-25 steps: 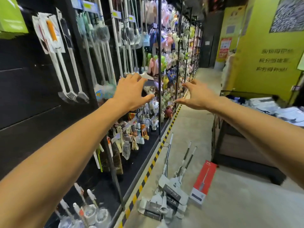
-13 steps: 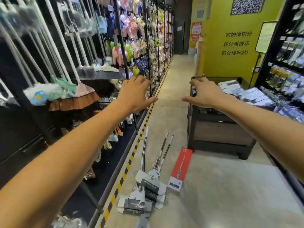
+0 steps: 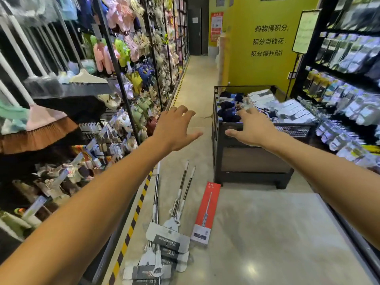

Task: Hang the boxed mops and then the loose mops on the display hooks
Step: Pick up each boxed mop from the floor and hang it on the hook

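I am turning from the rack toward the aisle; my left hand [image 3: 174,128] and right hand [image 3: 249,128] are hanging released, empty. The boxed mop [image 3: 204,212] is lying at six o'clock beside the loose mops [image 3: 164,233], unhung.

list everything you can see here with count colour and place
boxed mop: one, red box, flat on the floor beside the loose ones
loose mops: three handles show, white and grey, piled on the floor by the striped edge
brooms: several, pink, brown, black, hung on the left rack
bin: one, black, right of aisle, holding white and navy packs
yellow wall: far end, dark lettering
left hand: open, empty, stretched forward
right hand: open, empty, stretched forward
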